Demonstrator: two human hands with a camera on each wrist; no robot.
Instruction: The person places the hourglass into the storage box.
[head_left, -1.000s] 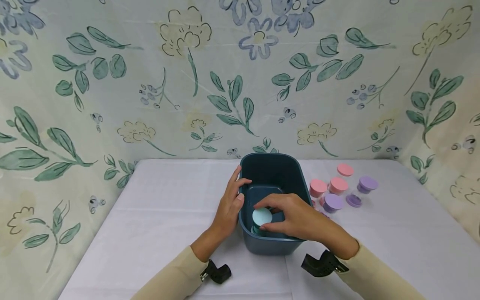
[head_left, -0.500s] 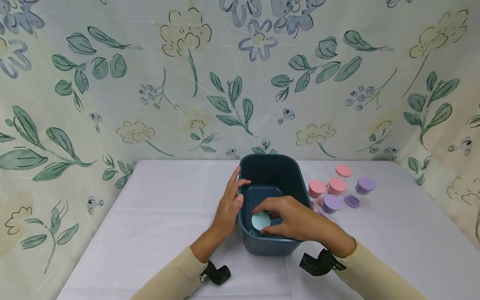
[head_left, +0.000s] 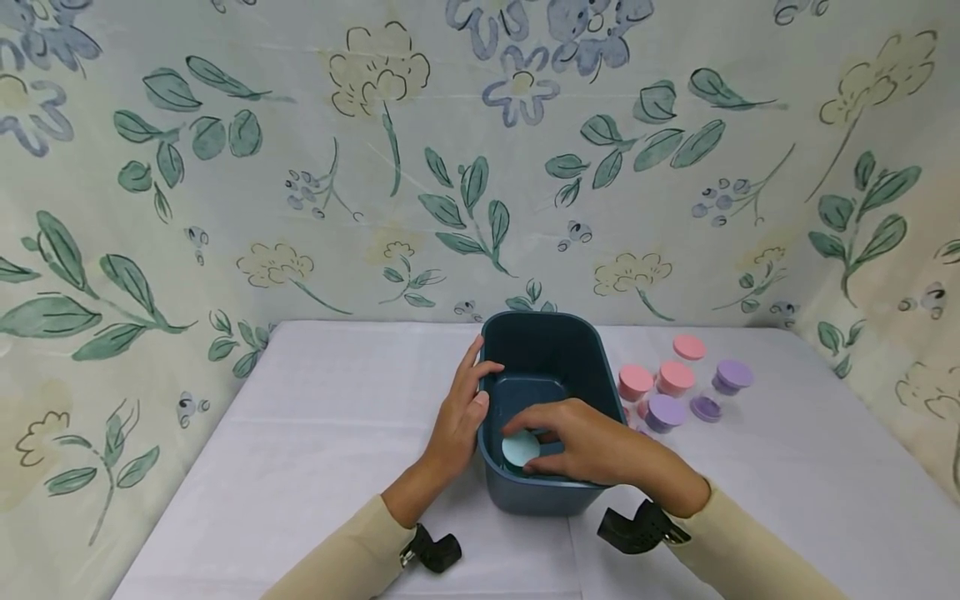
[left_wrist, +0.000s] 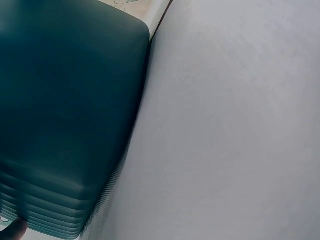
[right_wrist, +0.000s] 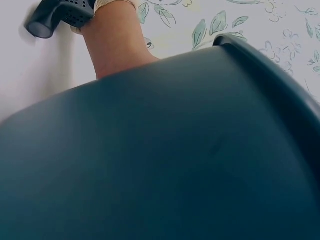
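A dark teal plastic bin [head_left: 543,500] stands on the white table in the head view. My left hand [head_left: 455,412] holds its left side, a finger bent over the rim. Low in the left wrist view, a fingertip [left_wrist: 16,229] touches the bin's ridged outer wall [left_wrist: 60,125]. Inside the bin, near its front end, my right hand [head_left: 581,437] pinches a small jar with a pale mint lid [head_left: 521,448] between thumb and fingers. The jar's body is mostly hidden below the lid. The bin's outer wall [right_wrist: 150,150] fills most of the right wrist view and hides the right hand there.
Right of the bin stand several small clear jars with pink lids [head_left: 676,377] and purple lids [head_left: 665,412], the closest beside its wall. A floral cloth [head_left: 465,125] hangs behind the white table [head_left: 360,375].
My right hand has lowered the mint-lidded jar slightly, towards the bin's front left, and less of its body shows now. The left hand keeps its place on the bin.
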